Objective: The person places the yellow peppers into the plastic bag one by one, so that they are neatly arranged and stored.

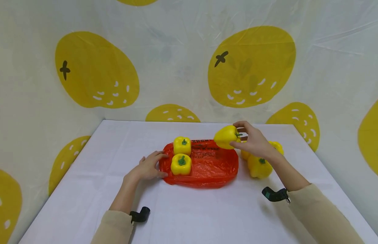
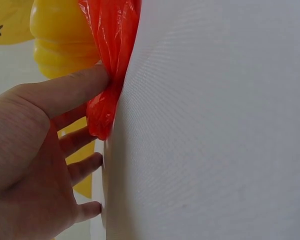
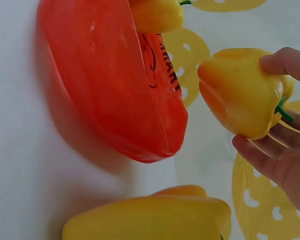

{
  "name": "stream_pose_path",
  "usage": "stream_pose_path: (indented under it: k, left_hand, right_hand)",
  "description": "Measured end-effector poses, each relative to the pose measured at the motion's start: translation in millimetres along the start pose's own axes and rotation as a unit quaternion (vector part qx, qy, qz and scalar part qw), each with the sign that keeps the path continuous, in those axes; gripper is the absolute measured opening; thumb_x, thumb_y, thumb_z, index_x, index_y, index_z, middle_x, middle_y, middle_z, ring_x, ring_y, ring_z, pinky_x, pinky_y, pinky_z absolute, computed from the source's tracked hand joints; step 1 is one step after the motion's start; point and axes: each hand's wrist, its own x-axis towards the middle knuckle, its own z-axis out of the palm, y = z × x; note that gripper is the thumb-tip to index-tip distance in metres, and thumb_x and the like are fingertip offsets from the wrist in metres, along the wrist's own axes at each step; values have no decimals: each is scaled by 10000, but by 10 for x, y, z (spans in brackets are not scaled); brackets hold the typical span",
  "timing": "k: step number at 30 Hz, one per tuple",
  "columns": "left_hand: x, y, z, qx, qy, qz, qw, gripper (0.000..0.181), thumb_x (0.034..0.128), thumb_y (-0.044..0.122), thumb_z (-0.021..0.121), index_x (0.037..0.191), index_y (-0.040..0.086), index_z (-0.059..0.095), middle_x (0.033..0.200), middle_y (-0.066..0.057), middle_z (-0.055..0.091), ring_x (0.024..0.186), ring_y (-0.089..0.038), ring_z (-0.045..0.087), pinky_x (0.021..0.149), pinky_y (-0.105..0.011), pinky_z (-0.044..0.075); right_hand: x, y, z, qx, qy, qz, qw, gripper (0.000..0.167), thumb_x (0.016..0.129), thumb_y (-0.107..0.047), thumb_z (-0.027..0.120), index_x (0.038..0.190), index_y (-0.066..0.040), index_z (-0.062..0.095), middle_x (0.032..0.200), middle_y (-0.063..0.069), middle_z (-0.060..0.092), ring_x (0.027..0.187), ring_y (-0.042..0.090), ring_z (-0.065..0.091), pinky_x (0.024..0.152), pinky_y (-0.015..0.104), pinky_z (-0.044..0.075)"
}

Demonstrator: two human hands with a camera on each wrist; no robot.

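In the head view a yellow bell pepper [image 1: 227,137] is held above the right end of a red plastic bag [image 1: 207,166] by my right hand [image 1: 253,140]. Thumb and fingers grip it around its stem end, as the right wrist view shows of the pepper [image 3: 245,92]. Two more yellow bell peppers [image 1: 181,164] sit stem up on the left part of the bag, one behind the other. My left hand [image 1: 149,166] touches the bag's left edge with thumb and fingers spread; in the left wrist view its thumb lies against the red plastic [image 2: 110,65].
Several yellow bell peppers [image 1: 260,166] lie grouped to the right of the bag, partly hidden behind my right hand and forearm. A white cloth [image 1: 183,213] covers the table. Behind it hangs a pale curtain [image 1: 176,67] printed with large yellow fruit.
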Motion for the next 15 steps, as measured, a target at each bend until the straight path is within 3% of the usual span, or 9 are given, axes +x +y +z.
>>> stream_pose_path:
  k: [7, 15]
  left_hand:
    - [-2, -11, 5, 17, 16, 23, 10000, 702, 835, 251, 851, 1462, 156, 551, 1592, -149, 388, 1485, -374, 294, 1163, -727, 73]
    - [-13, -4, -1, 19, 15, 80, 10000, 704, 835, 250, 849, 1463, 149, 548, 1591, -152, 387, 1483, -374, 299, 1160, -733, 77]
  right_hand:
    - [68, -31, 177, 76, -405, -27, 9991, 709, 914, -276, 798, 1467, -58, 412, 1465, 159, 485, 1308, 383, 505, 1021, 565, 497]
    - [151, -88, 341, 120, -565, -160, 9982, 686, 876, -266, 833, 1430, -88, 470, 1417, 110, 530, 1276, 345, 529, 999, 531, 524]
